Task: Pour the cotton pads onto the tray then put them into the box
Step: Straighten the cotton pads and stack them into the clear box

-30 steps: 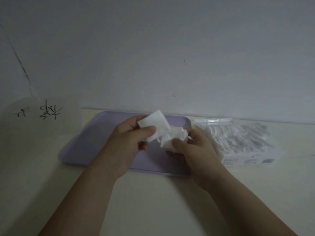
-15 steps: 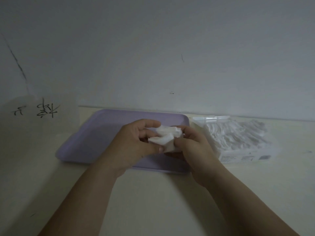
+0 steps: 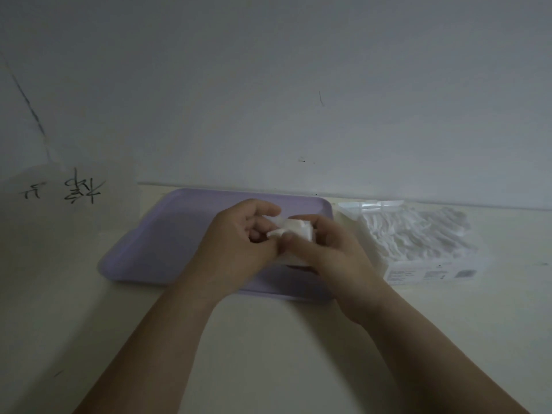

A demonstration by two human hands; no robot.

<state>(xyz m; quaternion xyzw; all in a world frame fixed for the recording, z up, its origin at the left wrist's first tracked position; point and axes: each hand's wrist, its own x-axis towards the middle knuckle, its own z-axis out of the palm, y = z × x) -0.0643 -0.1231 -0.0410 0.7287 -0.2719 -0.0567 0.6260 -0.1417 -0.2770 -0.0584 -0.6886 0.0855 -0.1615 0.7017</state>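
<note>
Both hands meet over the right half of the lilac tray (image 3: pixel 155 249). My left hand (image 3: pixel 239 240) and my right hand (image 3: pixel 325 249) are closed together on a small bunch of white cotton pads (image 3: pixel 294 228), most of it hidden by the fingers. To the right of the tray stands the clear plastic box (image 3: pixel 430 271), its lid open toward the wall, filled with white cotton pads (image 3: pixel 415 234). The visible part of the tray's floor is bare.
A white wall (image 3: pixel 298 100) rises right behind the tray and box. At the left stands a pale sheet or bag with black handwriting (image 3: pixel 68 189). The cream tabletop (image 3: pixel 268 354) stretches toward me under my forearms.
The loose pad my left hand held up has been folded down into the bunch. Both hands have closed tighter around the pads and stay over the tray.
</note>
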